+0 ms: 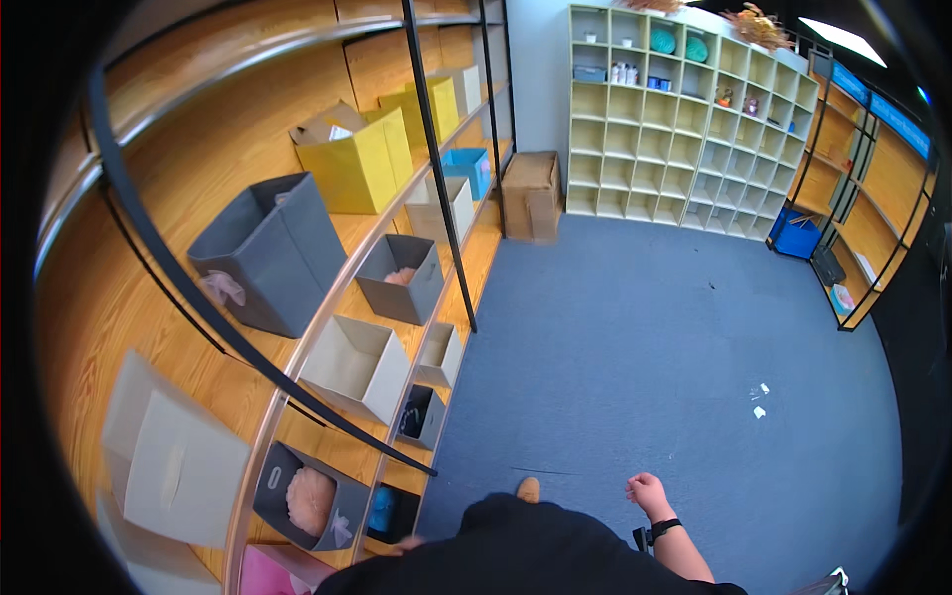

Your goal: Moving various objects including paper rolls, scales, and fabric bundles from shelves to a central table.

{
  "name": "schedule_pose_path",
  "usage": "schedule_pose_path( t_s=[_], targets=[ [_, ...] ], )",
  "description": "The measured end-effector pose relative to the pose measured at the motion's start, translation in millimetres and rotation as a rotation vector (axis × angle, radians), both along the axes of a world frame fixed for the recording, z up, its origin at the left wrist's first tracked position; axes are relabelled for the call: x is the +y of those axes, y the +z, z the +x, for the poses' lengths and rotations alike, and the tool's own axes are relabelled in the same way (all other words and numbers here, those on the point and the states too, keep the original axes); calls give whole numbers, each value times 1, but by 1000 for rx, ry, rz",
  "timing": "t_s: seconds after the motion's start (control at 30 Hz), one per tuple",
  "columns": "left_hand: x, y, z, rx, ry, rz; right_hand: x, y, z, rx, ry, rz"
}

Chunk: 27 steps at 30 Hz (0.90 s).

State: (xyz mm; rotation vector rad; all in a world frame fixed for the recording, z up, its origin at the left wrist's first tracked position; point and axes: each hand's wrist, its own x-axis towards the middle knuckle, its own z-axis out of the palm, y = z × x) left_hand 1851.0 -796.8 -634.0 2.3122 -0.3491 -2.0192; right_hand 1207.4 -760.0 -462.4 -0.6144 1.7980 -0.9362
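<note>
My right hand (pixel 647 492) hangs over the blue carpet (pixel 645 337) with its fingers curled in and nothing in it; a black watch sits on the wrist. Only a sliver of my left hand (pixel 408 542) shows past my dark top, close to the lowest shelf bins, and its fingers are hidden. Nearest to it are a dark bin with a blue thing inside (pixel 389 512) and a dark grey bin holding a pink fluffy thing (pixel 309 501). The tip of my tan shoe (pixel 529 488) pokes out below.
Wooden shelves with black posts (pixel 441 188) run along the left, carrying grey (pixel 268 253), yellow (pixel 352 164), beige (pixel 357 367) and teal fabric bins. A cardboard box (pixel 531 193) and a pale cubby unit (pixel 684 119) stand at the back. Paper scraps (pixel 759 402) lie on the carpet.
</note>
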Motion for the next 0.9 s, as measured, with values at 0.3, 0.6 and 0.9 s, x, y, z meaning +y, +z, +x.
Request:
schedule_pose_path(
  t_s=[0.3,0.6,0.9],
  targets=[
    [-349,134,-194,240,36,-552,-131,-10,-86,-55,-140,279],
    [-348,97,-256,121,436,-486,-449,-80,-155,135,508,331],
    [-233,17,-319,-41,936,-24,-690,-103,-110,360,1091,358]
  ],
)
